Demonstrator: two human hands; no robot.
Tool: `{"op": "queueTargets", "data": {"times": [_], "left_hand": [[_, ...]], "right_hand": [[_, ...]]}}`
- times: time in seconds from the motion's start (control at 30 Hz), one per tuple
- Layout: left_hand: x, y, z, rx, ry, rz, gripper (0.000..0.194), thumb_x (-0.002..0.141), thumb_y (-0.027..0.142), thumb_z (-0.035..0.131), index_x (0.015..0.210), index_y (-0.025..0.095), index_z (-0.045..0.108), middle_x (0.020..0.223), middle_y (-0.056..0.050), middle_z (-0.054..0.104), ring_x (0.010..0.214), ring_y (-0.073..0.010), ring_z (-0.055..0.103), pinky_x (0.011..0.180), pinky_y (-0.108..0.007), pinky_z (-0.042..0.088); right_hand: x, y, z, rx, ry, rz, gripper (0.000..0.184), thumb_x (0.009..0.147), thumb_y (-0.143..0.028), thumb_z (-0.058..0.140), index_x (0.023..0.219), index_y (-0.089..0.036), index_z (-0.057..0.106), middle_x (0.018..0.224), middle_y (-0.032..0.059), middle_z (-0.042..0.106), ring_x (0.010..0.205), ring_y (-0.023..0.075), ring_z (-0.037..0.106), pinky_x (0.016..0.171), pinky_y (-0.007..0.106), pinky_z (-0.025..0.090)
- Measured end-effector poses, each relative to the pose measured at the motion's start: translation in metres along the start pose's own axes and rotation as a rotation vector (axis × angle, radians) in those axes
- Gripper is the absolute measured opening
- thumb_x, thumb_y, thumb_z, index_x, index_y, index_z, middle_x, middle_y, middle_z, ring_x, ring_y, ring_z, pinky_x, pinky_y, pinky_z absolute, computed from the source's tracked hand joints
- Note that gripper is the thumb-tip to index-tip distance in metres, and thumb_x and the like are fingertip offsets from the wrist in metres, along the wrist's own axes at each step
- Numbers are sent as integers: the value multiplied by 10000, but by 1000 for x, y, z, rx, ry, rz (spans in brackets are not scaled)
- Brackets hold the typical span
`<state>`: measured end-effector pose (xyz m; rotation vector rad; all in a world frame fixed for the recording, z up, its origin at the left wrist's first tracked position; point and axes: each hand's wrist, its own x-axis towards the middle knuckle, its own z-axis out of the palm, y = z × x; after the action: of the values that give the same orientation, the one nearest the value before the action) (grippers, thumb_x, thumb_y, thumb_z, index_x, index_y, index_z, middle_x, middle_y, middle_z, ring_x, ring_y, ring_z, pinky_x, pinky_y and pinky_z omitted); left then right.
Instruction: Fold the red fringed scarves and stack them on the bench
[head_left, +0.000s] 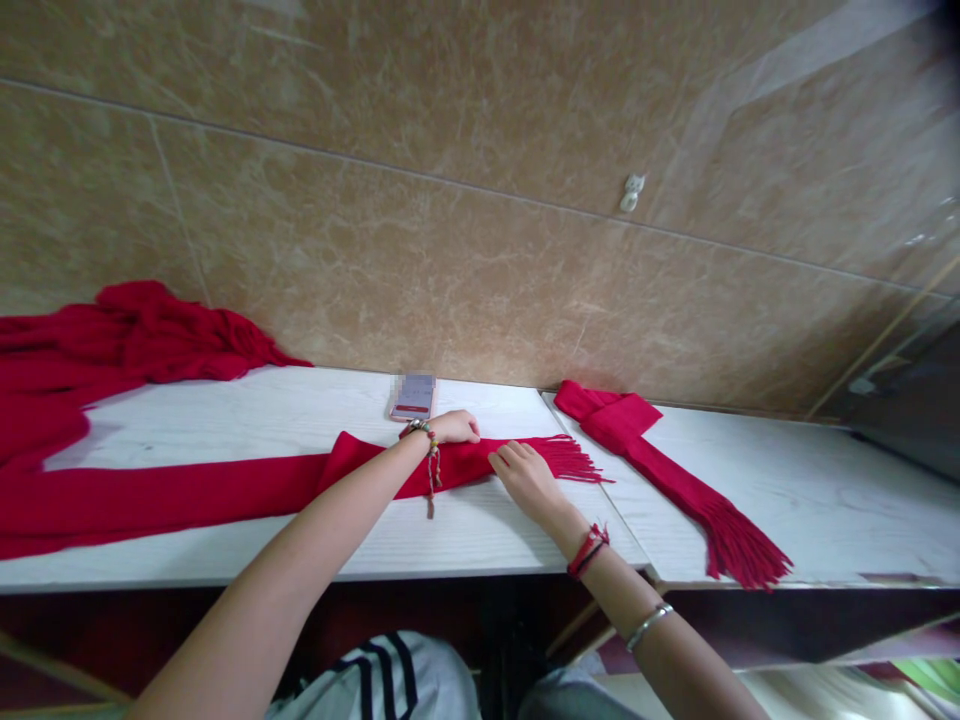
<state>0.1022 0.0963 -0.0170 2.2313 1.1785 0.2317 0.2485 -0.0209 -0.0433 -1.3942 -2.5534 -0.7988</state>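
Note:
A long red scarf (247, 490) lies along the white table, its fringed end (576, 459) pointing right. The cloth is layered under my forearm, with a raised corner beside it. My left hand (456, 427) is closed at the scarf's far edge, fingers curled down onto the cloth. At the near edge, just left of the fringe, my right hand (528, 480) pinches the fabric with bent fingers. Both fingertips are partly hidden. A second red scarf (660, 470) rests to the right, folded over at its top, its fringe at the table's front edge.
A heap of red cloth (165, 335) sits at the back left against the tiled wall (450, 250). Behind my left hand lies a phone (413, 395). The white table (810, 490) has a seam between two boards and a front edge close to my legs.

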Motion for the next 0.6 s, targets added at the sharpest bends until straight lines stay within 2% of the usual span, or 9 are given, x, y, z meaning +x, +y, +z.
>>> {"op": "queueTargets", "data": {"times": [0.2,0.37,0.43,0.53,0.6], "left_hand": [[1,-1,0,-150,55,13,142,616,142,557,707,121,664,582,15,608,585,-109,515,531,-187,353],[2,12,-9,-377,104,62,191,690,161,544,834,100,653,569,16,584,535,-99,504,505,-188,351],[4,22,-15,-473,125,90,218,723,158,534,908,106,638,623,6,606,555,-96,526,517,-183,367],[10,42,-22,-603,143,139,228,765,146,519,969,118,617,701,-13,635,605,-100,564,574,-192,414],[15,58,-24,-671,146,176,215,781,135,514,969,123,616,726,-19,643,628,-106,578,619,-210,439]], "right_hand": [[-3,-1,-7,52,-56,98,183,844,-74,452,949,-117,596,785,78,612,764,206,540,666,293,409],[4,4,-23,203,-24,333,260,849,-84,386,980,-140,603,866,86,608,711,170,562,603,251,426],[6,11,-29,313,68,418,329,826,-71,361,1044,-147,594,891,90,613,719,167,573,632,257,445],[7,24,-35,570,307,515,436,757,-48,347,1108,-160,582,970,95,629,857,188,581,775,311,461],[6,34,-35,741,427,566,477,717,-60,349,1121,-173,576,1009,84,627,898,194,576,809,348,469]]}}
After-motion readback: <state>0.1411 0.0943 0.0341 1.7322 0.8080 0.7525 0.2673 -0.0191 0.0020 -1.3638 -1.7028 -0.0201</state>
